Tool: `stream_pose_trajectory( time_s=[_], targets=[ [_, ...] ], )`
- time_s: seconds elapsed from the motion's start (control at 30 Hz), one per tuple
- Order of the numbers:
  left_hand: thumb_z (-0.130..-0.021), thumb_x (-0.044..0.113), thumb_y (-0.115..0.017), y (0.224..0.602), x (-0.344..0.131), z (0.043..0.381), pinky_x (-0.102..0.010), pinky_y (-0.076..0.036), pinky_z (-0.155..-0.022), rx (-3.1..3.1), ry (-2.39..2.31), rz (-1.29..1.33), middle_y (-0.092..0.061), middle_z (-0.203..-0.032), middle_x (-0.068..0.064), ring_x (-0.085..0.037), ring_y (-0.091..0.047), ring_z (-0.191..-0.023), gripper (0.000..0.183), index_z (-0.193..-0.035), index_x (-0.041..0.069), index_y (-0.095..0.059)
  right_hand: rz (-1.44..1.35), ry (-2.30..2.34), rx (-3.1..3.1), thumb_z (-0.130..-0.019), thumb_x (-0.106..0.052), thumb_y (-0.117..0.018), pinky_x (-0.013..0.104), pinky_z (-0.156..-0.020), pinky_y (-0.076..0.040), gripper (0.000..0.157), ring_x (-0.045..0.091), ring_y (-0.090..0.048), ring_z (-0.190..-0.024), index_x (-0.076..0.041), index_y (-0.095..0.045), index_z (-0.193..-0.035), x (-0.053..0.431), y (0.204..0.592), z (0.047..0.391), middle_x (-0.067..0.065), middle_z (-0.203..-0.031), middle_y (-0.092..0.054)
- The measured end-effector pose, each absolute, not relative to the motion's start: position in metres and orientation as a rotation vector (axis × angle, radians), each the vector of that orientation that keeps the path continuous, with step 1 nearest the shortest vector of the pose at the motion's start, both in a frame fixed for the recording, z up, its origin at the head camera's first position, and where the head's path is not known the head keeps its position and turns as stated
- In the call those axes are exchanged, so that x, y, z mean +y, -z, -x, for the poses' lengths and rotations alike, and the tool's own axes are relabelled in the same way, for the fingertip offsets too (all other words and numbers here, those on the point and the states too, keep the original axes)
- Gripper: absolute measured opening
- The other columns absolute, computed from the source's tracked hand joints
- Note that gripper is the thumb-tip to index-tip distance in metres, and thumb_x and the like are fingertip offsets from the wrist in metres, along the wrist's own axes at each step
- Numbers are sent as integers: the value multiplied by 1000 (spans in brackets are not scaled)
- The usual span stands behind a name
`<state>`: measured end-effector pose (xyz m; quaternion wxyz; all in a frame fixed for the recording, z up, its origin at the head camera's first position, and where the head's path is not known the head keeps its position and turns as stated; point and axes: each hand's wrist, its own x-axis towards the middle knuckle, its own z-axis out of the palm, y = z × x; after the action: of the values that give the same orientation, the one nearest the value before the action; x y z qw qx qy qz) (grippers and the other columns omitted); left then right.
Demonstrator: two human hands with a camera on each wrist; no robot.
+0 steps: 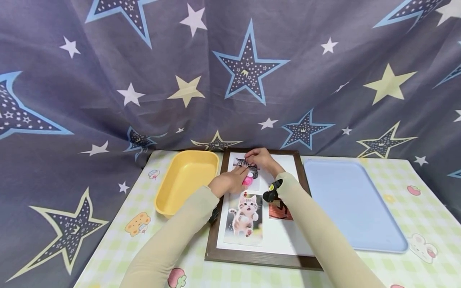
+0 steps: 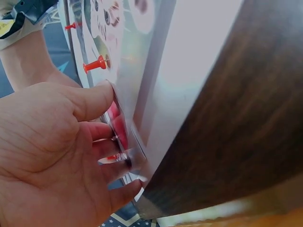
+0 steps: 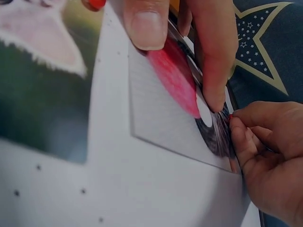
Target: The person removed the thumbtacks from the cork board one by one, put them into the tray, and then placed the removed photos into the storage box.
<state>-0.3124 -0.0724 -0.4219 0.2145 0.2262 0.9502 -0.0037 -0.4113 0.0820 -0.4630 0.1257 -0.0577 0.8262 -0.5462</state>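
Both arms reach away from the near side, the left forearm slanting far and right, the right one far and left, so the hands meet over the far left part of a brown-framed board (image 1: 282,242). The left hand (image 1: 229,182) lies palm down over the cat photo (image 1: 255,173), its fingers apart and fairly straight, the thumb and fingertips pressing on the paper. The right hand (image 1: 262,159) is bent in at the wrist just beyond, its thumb and forefinger pinching a red push pin (image 3: 230,117) at the photo's far edge; whether the point is in the board cannot be told.

The cat photo lies in the board's far left part. Just nearer is the kitten photo (image 1: 245,222), with another red pin (image 1: 245,194) at its far edge. A reddish photo (image 1: 281,212) lies right of that, partly behind the right sleeve (image 1: 317,216). A yellow bin (image 1: 187,186) stands left of the board, a blue tray (image 1: 354,204) right.
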Motion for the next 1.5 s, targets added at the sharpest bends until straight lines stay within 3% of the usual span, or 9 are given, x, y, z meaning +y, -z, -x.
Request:
stream_pose_trajectory(
  time_s=[0.87,1.5],
  targets=[
    [-110,38,-39,426,-72,314,-36,-15,-130,2649,59,-616,-3,-173,-9,-28,-4,-160,69,-165,10,-9,164,1608,2461,-93,-3,-69,20,-48,-39,20,9,-58,-65,6,-72,-110,78,459,406,-3,-74,-65],
    [-109,36,-41,426,-68,317,-37,-17,-129,2632,60,-612,-4,-173,-9,-29,-5,-160,69,-165,10,-10,182,1578,2464,-96,-5,-66,19,-49,-39,24,7,-56,-64,6,-71,-116,81,461,408,-4,-74,-65]
  ],
)
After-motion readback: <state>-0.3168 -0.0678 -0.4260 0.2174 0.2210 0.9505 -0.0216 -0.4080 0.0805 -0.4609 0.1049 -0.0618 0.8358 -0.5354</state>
